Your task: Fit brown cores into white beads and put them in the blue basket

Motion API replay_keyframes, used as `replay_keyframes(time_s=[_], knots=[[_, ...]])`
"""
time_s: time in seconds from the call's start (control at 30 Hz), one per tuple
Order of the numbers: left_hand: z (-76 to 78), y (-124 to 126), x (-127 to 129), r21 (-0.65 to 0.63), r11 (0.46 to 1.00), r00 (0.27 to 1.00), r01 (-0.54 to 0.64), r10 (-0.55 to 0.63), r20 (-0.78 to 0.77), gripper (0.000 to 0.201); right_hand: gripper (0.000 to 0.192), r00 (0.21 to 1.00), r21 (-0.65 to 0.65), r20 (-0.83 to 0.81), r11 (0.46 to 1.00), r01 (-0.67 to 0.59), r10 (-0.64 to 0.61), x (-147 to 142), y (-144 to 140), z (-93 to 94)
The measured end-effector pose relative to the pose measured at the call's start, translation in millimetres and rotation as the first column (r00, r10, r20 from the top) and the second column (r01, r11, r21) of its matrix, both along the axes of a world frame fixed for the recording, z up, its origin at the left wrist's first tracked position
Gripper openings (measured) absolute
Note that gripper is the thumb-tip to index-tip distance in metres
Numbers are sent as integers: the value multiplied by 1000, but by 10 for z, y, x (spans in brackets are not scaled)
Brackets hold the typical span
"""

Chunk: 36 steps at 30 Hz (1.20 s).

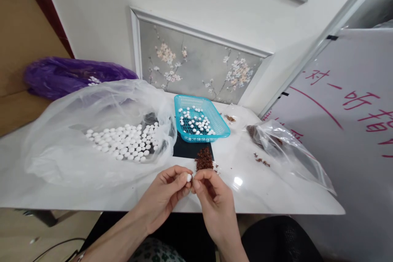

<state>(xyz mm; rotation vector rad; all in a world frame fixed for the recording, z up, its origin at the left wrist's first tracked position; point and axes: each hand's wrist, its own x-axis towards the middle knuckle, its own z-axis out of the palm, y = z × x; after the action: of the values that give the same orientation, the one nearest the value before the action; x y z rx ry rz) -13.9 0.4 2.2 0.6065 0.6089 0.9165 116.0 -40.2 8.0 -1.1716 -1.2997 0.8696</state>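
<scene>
My left hand (167, 192) pinches a small white round seed (188, 177) between thumb and fingertips at the near table edge. My right hand (211, 196) meets it from the right, its fingertips touching the same seed. Just beyond them lies a small pile of reddish-brown husk bits (204, 159). A blue plastic basket (221, 125) with several white seeds stands behind that. To the left, a clear plastic bag (61, 147) lies spread out with many white seeds (124, 141) on it.
A clear zip bag (291, 155) with brown scraps lies at the right. A purple bag (67, 75) sits at the back left. A whiteboard with red writing (353, 123) leans on the right. A flowered panel (196, 67) stands against the wall.
</scene>
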Motion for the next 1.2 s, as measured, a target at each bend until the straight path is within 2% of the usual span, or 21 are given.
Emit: replay_keyframes(time_s=[0.5,0.83,1.2], knots=[[19,-2,-3,2,1000,1000,-10,10,-14,8,11,999,-4,-17,1000,27,-27,-22,12,6],[26,-15,-11,14,999,999,-30,31,-21,7,10,998,-69,-70,998,1,-6,-13,34,33],[21,-31,-7,82,997,996,-16,23,-86,10,10,981,-109,-173,988,-107,87,38,51,87]])
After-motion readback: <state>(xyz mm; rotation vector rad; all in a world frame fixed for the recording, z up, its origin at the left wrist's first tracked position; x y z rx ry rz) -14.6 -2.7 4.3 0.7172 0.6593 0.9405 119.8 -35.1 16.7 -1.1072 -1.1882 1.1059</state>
